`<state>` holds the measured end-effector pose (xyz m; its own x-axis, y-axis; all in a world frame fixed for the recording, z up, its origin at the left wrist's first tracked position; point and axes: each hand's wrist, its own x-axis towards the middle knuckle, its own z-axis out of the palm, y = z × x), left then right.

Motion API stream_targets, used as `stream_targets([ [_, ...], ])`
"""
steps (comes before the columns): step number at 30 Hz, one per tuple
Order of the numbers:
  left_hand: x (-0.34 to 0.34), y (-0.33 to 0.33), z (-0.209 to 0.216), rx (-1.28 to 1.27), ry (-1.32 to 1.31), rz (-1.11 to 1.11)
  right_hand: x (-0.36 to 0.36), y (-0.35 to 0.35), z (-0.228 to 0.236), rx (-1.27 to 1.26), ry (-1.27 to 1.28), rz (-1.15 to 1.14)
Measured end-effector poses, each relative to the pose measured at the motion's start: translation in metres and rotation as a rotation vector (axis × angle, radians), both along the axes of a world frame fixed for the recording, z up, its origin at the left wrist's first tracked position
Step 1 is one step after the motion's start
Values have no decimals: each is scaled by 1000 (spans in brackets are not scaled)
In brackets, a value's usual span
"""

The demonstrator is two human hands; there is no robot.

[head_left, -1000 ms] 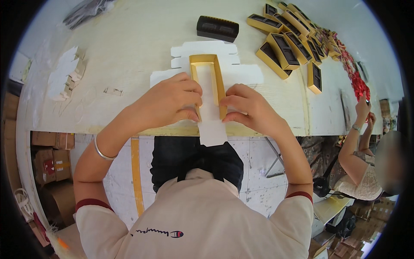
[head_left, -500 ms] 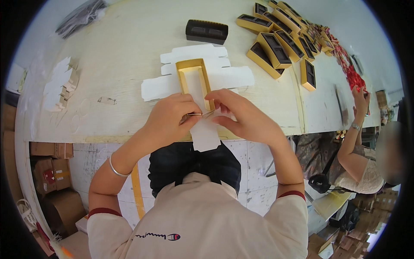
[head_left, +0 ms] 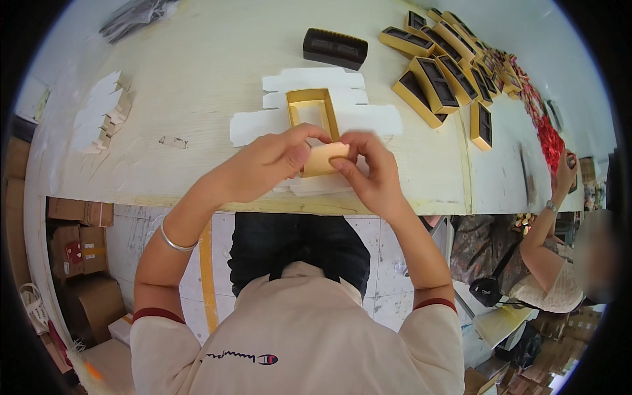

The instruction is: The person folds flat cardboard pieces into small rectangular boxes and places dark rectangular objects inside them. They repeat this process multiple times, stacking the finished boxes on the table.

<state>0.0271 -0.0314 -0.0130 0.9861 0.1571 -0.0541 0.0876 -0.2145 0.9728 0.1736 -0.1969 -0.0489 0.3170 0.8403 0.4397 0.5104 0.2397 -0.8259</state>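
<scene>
A small rectangular gold cardboard box [head_left: 333, 113] lies lengthwise before me on flat white cardboard blanks [head_left: 253, 125]. Its near end wall [head_left: 322, 163] is folded up and shows gold. My left hand [head_left: 260, 163] is closed at the near left corner, fingers curled over the wall's top and thumb against it. At the near right corner, my right hand [head_left: 374, 170] pinches the same wall between thumb and fingers. Part of the box's near end is hidden by my fingers. Beyond the blanks stands a black tray insert [head_left: 335, 49].
Several gold boxes with black inserts [head_left: 434, 85] are heaped at the far right. Folded white card pieces [head_left: 102, 118] stand at the left, and dark plastic sheets [head_left: 135, 20] lie at the far left. A co-worker's hand [head_left: 565, 172] is beside red material [head_left: 550, 141] on the right.
The white flap that hung over the table edge is folded up into the gold near wall. Both my hands moved up to its top edge. The view shifted slightly.
</scene>
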Motion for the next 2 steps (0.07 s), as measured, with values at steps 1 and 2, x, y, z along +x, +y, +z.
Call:
stream_targets([
  [1,0,0,1,128,54,-12,1,5,0,-76,197,7],
  [2,-1,-3,4,256,110,-23,-1,7,6,-170,180,-18],
])
